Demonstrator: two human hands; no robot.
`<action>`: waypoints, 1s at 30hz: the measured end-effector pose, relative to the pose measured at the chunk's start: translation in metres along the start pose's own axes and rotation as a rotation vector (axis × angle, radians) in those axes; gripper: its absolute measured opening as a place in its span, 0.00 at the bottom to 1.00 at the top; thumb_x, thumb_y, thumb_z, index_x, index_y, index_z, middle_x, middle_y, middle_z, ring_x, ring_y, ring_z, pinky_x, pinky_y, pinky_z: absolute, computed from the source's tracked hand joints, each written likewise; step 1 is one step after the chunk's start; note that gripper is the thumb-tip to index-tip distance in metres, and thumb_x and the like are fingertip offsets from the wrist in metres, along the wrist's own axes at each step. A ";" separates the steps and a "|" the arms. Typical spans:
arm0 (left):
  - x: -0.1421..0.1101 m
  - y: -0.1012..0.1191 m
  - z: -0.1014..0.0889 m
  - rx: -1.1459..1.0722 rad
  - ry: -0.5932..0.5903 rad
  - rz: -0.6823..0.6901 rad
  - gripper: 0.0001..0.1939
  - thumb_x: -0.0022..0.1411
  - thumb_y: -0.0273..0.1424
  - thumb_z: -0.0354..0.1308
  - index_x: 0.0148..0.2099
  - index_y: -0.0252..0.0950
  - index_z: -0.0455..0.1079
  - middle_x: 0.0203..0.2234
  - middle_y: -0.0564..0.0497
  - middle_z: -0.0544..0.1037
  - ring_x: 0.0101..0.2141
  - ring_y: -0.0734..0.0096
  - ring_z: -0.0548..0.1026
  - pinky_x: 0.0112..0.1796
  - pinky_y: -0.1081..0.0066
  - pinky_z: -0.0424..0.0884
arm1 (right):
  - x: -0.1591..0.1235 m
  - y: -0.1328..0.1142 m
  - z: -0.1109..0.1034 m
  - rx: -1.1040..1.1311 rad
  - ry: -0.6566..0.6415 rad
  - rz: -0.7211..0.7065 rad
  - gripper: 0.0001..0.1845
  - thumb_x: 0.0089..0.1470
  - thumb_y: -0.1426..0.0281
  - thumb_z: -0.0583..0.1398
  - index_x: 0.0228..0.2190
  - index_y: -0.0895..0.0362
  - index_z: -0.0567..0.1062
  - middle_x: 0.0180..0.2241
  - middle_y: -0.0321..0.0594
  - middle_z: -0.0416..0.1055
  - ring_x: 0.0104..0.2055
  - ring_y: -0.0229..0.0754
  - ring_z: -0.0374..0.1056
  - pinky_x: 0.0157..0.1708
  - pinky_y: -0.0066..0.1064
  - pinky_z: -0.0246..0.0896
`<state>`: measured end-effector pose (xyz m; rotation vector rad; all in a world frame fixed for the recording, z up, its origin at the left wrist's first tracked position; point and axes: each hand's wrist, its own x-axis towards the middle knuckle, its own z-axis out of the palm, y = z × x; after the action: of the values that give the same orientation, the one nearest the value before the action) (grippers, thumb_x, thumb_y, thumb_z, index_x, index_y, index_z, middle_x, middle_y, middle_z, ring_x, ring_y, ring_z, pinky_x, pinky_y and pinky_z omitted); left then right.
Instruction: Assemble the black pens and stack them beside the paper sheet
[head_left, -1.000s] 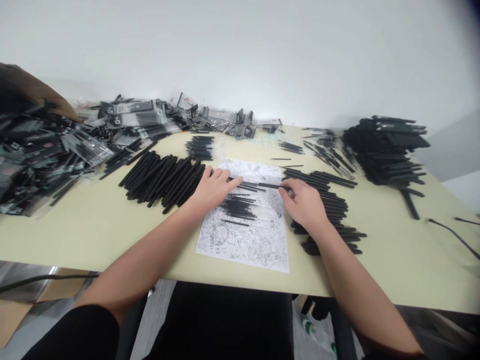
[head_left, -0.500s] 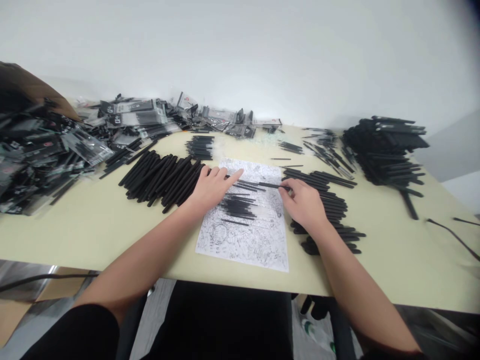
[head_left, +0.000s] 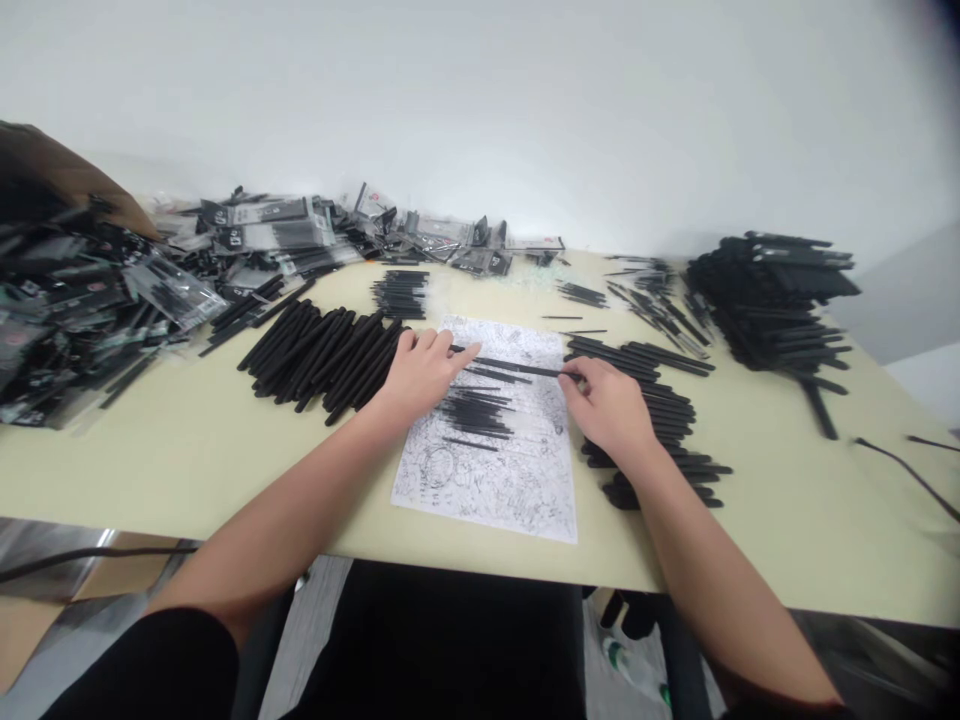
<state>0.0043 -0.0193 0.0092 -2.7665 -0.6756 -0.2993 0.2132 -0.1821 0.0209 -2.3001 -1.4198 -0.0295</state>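
My left hand is closed round one end of a slim black rod, its fingers bent and one digit pointing right. At the rod's other end, my right hand pinches it between thumb and fingertips. The rod spans the gap between both hands, slightly above a printed white sheet. Whether it is one piece or two joined end to end, I cannot tell. Thin black sticks lie in a bundle on the sheet, below the rod. Thick black tubes are piled beside my left hand.
More black rods lie stacked under and beside my right forearm. A taller heap of black pieces stands at the right. Plastic packets cover the back left of the table. A small bundle of sticks lies behind the tubes.
The thick black line between my hands now reaches nearly to my left fingers, where a thinner stretch showed before. My left hand has shifted very slightly; my right hand is nearly still.
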 end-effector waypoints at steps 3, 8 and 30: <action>0.000 0.001 -0.002 0.005 -0.001 -0.008 0.30 0.64 0.19 0.44 0.64 0.49 0.54 0.41 0.44 0.71 0.41 0.58 0.68 0.41 0.60 0.56 | 0.000 0.000 0.000 -0.001 -0.001 0.002 0.13 0.55 0.64 0.53 0.36 0.54 0.75 0.32 0.41 0.72 0.30 0.42 0.65 0.36 0.35 0.57; 0.000 0.003 -0.008 -0.033 0.050 0.017 0.17 0.70 0.32 0.43 0.59 0.40 0.61 0.39 0.45 0.74 0.39 0.58 0.70 0.41 0.60 0.55 | 0.000 -0.001 -0.002 0.002 0.005 0.001 0.13 0.55 0.64 0.53 0.36 0.54 0.75 0.33 0.42 0.72 0.31 0.43 0.66 0.36 0.36 0.57; 0.005 0.004 -0.002 -0.291 -0.071 0.219 0.09 0.57 0.20 0.52 0.34 0.38 0.72 0.28 0.53 0.80 0.30 0.68 0.74 0.38 0.64 0.51 | 0.000 0.000 0.000 0.034 0.038 -0.029 0.13 0.56 0.63 0.53 0.36 0.55 0.75 0.32 0.41 0.71 0.30 0.42 0.66 0.36 0.35 0.58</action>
<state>0.0097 -0.0211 0.0111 -3.1071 -0.3621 -0.2721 0.2134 -0.1824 0.0210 -2.2394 -1.4239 -0.0571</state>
